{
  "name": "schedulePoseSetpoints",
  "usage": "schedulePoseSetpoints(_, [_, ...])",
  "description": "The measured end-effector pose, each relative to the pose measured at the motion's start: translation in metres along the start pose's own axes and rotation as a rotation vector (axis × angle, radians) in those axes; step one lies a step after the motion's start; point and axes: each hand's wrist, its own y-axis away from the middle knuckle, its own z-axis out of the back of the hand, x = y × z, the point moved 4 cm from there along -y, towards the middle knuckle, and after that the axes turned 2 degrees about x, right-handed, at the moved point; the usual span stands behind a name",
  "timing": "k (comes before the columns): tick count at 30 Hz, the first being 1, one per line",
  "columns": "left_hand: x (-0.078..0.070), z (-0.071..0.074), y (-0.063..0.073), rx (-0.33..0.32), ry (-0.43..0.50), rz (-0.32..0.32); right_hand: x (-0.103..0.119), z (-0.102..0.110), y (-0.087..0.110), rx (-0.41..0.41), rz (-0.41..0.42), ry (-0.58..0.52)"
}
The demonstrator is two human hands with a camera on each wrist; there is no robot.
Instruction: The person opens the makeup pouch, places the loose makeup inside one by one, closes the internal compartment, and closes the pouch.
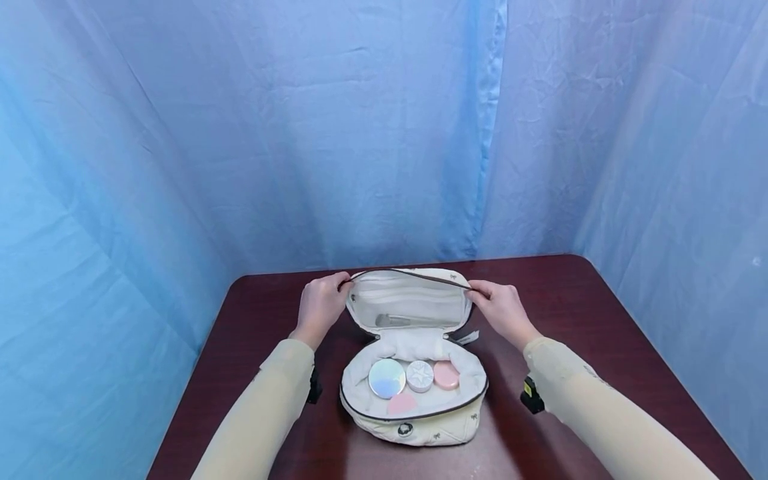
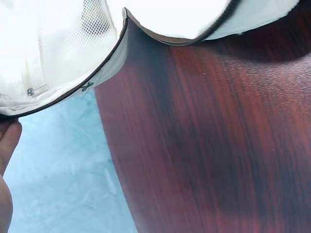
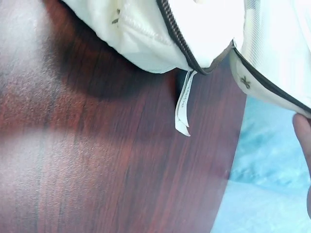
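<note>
A cream makeup bag [image 1: 447, 425] with dark zip edging stands unzipped on the table. My left hand [image 1: 320, 305] pinches the left edge of its raised lid [image 1: 414, 293], and my right hand [image 1: 503, 308] pinches the right edge. Behind the lid's mesh pocket lies a makeup brush [image 1: 393, 321]. Inside the bag sit an iridescent round compact [image 1: 387, 379], a white round case with a star relief [image 1: 419, 377], a pink round case [image 1: 447, 375] and a flat pink piece [image 1: 401, 403]. In the left wrist view, fingers [image 2: 8, 141] meet the zip edge; in the right wrist view, a fingertip [image 3: 302, 127] does likewise.
The dark red wood-grain table [image 1: 258, 373] has rounded far corners. Blue cloth curtains [image 1: 372, 133] hang behind it and on both sides. A white fabric tag [image 3: 183, 107] sticks out from the bag's right side near the hinge.
</note>
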Motion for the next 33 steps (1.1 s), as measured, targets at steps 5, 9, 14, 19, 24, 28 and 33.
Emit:
schedulePoseSetpoints(5, [-0.005, 0.004, -0.007, -0.083, -0.03, -0.062, 0.014, 0.006, 0.002, -0.153, 0.164, 0.11])
schedulePoseSetpoints(9, [-0.007, 0.01, -0.006, -0.121, -0.045, -0.105, 0.025, 0.008, 0.009, -0.225, 0.291, 0.183])
schedulePoseSetpoints(14, [-0.007, 0.022, 0.008, -0.118, -0.045, -0.158, 0.033, 0.009, 0.024, -0.206, 0.375, 0.231])
schedulePoseSetpoints(19, [-0.011, 0.035, 0.027, -0.096, -0.029, -0.231, 0.032, 0.009, 0.041, -0.172, 0.439, 0.258])
schedulePoseSetpoints(24, [-0.017, 0.044, 0.049, -0.077, -0.029, -0.313, 0.03, 0.01, 0.058, -0.154, 0.561, 0.25])
schedulePoseSetpoints(28, [-0.022, 0.048, 0.072, -0.039, -0.045, -0.4, 0.029, 0.01, 0.075, -0.13, 0.677, 0.253])
schedulePoseSetpoints(33, [-0.028, 0.049, 0.102, -0.009, -0.069, -0.536, 0.03, 0.008, 0.095, -0.112, 0.784, 0.269])
